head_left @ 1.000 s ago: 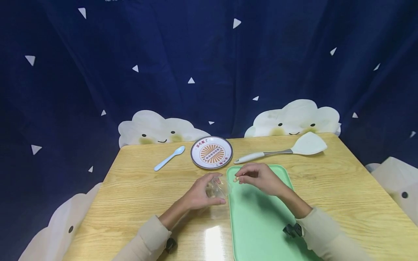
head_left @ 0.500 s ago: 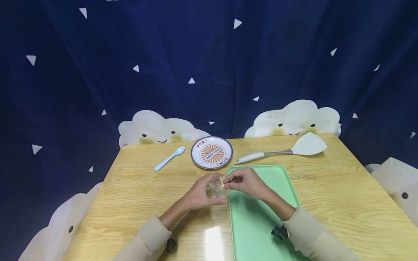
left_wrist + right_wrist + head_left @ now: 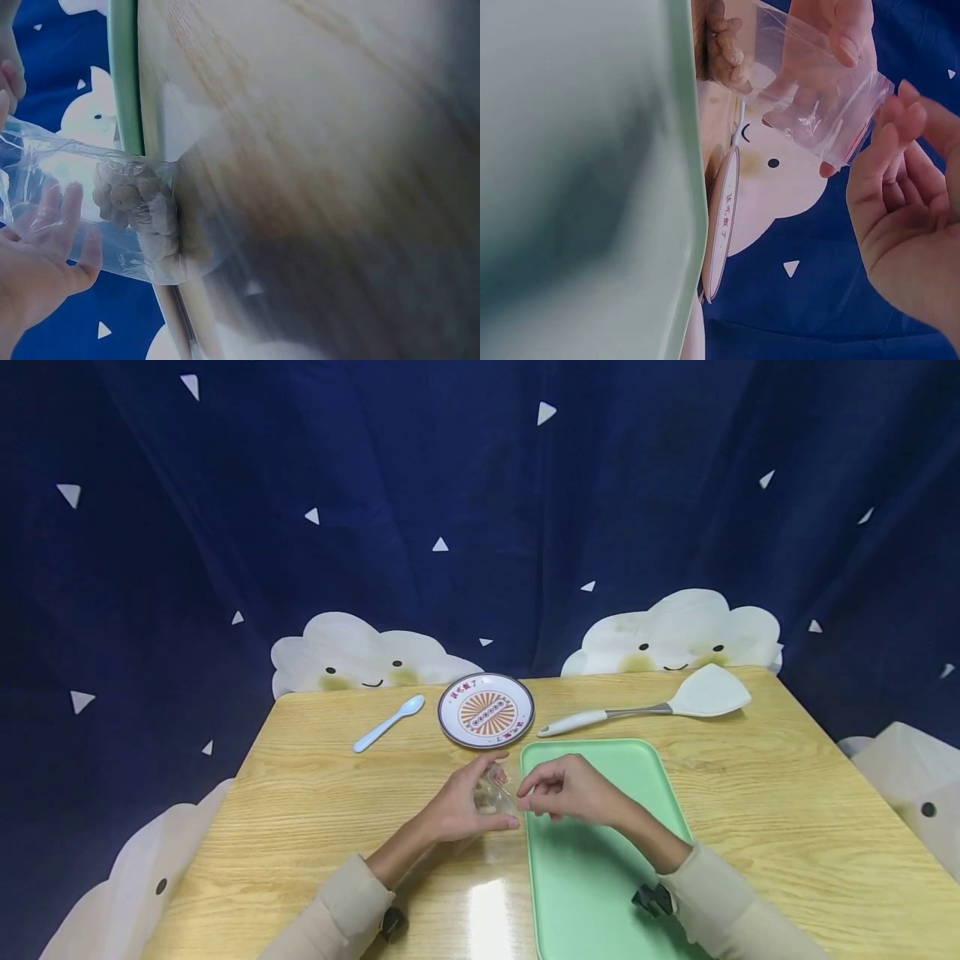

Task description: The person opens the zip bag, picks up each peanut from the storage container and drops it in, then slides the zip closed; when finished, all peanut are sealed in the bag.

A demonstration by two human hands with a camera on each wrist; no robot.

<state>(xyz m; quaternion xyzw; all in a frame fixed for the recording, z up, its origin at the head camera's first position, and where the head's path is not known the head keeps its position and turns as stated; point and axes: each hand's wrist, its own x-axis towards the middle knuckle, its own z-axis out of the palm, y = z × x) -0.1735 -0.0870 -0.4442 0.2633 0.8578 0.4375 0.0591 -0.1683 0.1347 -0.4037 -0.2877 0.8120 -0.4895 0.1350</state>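
A clear plastic zip bag [image 3: 817, 105] with a red strip along its mouth holds several unshelled peanuts [image 3: 135, 199] bunched at its bottom. My left hand [image 3: 457, 806] grips this bag, thumb on one side and fingers on the other, the mouth turned to the right. At that mouth is my right hand [image 3: 573, 789], with loosely bent fingers [image 3: 911, 120] that overlap the bag's edge in the right wrist view. No peanut shows between them. Beneath the right hand lies a green tray [image 3: 592, 877].
Behind the hands stands a white patterned plate [image 3: 487, 712]. A pale blue spoon [image 3: 388, 724] lies to its left, and a white spatula [image 3: 645, 710] with a metal neck to its right. All rest on the wooden table [image 3: 300, 793]; a dark blue curtain [image 3: 480, 510] hangs behind.
The right hand has carried a peanut leftward from over the tray to the bag's mouth and let go of it; its fingers now sit slightly lower. The left hand has hardly moved.
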